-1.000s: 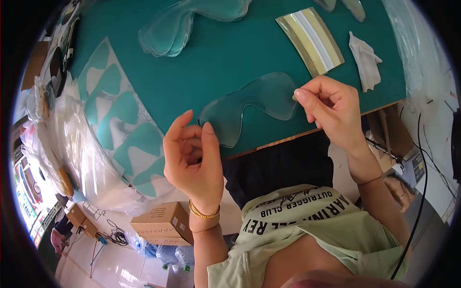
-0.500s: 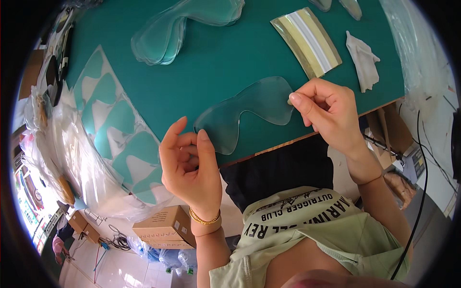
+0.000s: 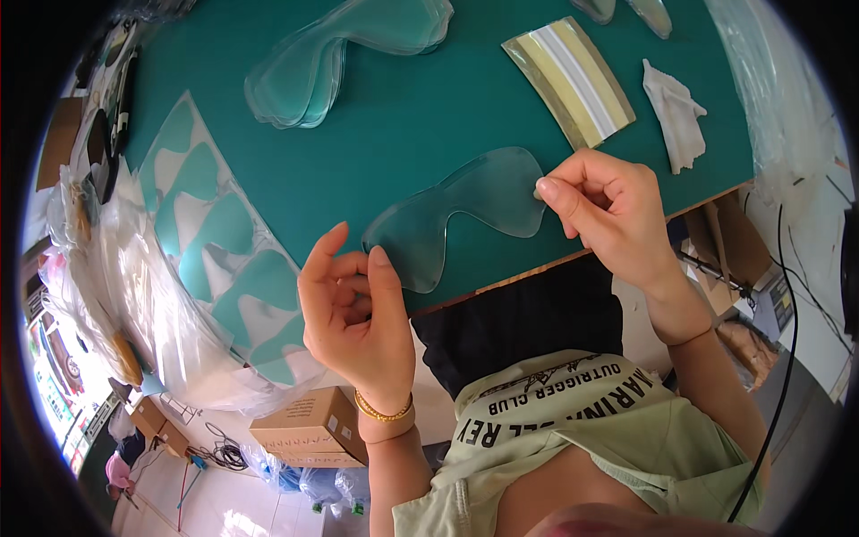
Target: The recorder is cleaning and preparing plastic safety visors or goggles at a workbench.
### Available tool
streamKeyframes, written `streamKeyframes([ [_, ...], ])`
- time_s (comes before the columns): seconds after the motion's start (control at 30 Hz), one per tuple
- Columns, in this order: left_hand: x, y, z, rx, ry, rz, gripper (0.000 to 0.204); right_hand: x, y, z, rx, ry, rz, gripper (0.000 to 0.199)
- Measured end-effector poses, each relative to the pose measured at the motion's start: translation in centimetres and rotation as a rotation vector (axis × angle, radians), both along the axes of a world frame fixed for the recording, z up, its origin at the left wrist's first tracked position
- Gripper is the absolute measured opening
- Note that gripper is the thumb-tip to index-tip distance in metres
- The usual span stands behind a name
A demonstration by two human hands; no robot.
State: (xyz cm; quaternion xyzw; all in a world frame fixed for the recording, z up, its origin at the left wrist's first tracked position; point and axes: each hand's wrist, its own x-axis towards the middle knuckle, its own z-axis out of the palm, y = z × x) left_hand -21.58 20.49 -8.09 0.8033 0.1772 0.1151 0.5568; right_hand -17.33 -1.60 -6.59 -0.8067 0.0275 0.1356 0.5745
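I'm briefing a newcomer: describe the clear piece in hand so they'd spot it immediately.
At the green table, find the left hand and right hand. Between them spans the clear goggle-shaped piece, held singly, unlike the similar stack beyond.

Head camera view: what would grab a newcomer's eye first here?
Most likely the clear, goggle-shaped piece, held at its two ends over the green tabletop by the left fingers and right fingers. Next, perhaps, the stack of similar clear pieces at the top, left of centre, and the yellow packet with a pale stripe at upper right.
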Motion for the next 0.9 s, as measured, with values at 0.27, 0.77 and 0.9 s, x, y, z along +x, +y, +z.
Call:
streamKeyframes([
  [0.27, 0.0, 0.1, 0.3, 0.03, 0.063, -0.031, 0.034, 1.4, -0.6, 1.1, -0.41, -0.263, -0.058, 0.024],
  [0.77, -0.1, 0.2, 0.0, 0.052, 0.06, -0.015, 0.036, 1.0, 2.1, 2.9, -0.469, -0.264, 0.06, 0.04],
  [0.9, 0.2, -0.5, 0.4, 0.073, 0.038, -0.051, 0.037, 0.0, 3.1, 2.6, -0.632, -0.29, 0.122, 0.043],
])
